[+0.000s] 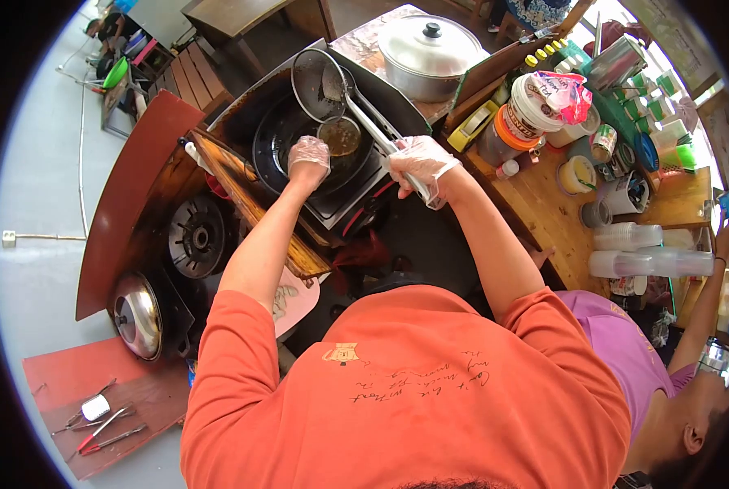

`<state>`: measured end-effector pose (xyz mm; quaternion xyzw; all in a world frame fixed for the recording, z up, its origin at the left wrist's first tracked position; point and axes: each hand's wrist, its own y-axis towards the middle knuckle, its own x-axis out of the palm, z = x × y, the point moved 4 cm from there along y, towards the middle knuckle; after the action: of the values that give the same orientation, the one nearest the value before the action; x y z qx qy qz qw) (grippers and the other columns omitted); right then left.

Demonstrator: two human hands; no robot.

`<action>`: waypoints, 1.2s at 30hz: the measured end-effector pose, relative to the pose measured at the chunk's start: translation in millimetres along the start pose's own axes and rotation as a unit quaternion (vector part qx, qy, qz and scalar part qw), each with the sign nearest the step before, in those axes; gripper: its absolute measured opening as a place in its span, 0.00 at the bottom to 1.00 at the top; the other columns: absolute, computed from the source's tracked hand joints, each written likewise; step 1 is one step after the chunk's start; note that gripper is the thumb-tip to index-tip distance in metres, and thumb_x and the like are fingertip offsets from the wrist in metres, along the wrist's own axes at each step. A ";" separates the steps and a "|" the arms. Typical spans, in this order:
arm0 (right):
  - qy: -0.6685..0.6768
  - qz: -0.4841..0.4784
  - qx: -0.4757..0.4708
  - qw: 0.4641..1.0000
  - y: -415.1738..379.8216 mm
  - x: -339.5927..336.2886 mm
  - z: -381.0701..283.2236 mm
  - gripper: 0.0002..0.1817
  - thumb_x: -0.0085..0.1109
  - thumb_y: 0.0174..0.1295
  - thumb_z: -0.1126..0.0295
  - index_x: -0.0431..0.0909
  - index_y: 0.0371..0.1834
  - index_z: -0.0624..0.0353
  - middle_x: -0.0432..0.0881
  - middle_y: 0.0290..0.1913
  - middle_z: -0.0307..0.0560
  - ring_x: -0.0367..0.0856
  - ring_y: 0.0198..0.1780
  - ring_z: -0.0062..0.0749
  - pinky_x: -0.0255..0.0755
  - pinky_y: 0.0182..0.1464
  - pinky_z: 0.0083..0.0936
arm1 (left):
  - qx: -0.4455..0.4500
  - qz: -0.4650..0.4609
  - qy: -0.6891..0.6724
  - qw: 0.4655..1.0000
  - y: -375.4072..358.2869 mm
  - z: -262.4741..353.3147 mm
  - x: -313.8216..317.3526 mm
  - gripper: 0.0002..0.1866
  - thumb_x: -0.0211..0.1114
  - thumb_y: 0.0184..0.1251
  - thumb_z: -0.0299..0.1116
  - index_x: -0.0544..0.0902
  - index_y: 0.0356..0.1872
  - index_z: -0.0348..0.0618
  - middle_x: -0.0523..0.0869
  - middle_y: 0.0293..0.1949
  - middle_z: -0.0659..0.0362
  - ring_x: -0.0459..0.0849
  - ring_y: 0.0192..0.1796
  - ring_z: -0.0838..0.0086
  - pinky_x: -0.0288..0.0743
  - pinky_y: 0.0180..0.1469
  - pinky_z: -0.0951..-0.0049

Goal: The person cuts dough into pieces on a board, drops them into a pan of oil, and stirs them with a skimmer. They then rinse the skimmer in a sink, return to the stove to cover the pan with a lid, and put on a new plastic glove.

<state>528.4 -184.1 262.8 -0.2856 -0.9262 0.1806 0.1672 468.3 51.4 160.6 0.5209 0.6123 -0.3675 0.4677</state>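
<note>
My left hand (309,159), in a clear plastic glove, is closed over the left part of a dark wok (271,134); I cannot tell what its fingers hold. Brown oil (340,137) pools at the bottom of the wok, right of that hand. My right hand (423,167), gloved too, grips the long metal handles of a round strainer (306,91) and a second utensil. The strainer's mesh bowl hangs over the far side of the wok. Behind its rim shows the flat head of the second utensil, a metal turner (333,82).
A lidded aluminium pot (430,57) stands beyond the stove. Right, a wooden counter (536,212) carries tubs, jars and stacked plastic cups (629,236). Another burner (197,236) and a domed lid (139,316) are at left. A person in purple (605,342) is close on my right.
</note>
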 end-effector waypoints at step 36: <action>-0.011 -0.003 -0.007 1.000 2.1 -10.8 -10.3 0.06 0.62 0.49 0.77 0.73 0.23 0.61 0.73 0.18 0.40 0.72 0.15 0.23 0.81 0.24 0.29 | -0.085 -0.091 -0.205 0.971 7.9 -14.9 -3.3 0.13 0.58 0.66 0.31 0.83 0.49 0.40 0.85 0.50 0.47 0.87 0.52 0.59 0.81 0.53 0.62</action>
<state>542.0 -186.3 268.7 -0.2822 -0.9299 0.1772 0.1553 473.3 65.9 168.3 0.3349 0.5775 -0.4544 0.5899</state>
